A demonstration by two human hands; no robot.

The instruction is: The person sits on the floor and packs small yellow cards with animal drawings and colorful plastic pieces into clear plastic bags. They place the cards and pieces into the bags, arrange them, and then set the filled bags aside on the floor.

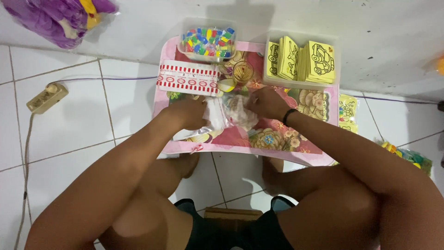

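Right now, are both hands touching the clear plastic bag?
Touching. The head view shows the left hand and right hand gripping opposite sides of the plastic bag, no gap.

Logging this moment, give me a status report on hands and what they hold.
Left hand and right hand both grip the small clear plastic bag over the pink floral tray table. Red-striped card strip lies just beyond; nothing blocking.

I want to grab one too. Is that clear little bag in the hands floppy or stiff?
Probably floppy: the clear plastic bag looks crumpled and creased between the left hand and right hand. Likely light and a bit slippery, being thin, shiny film.
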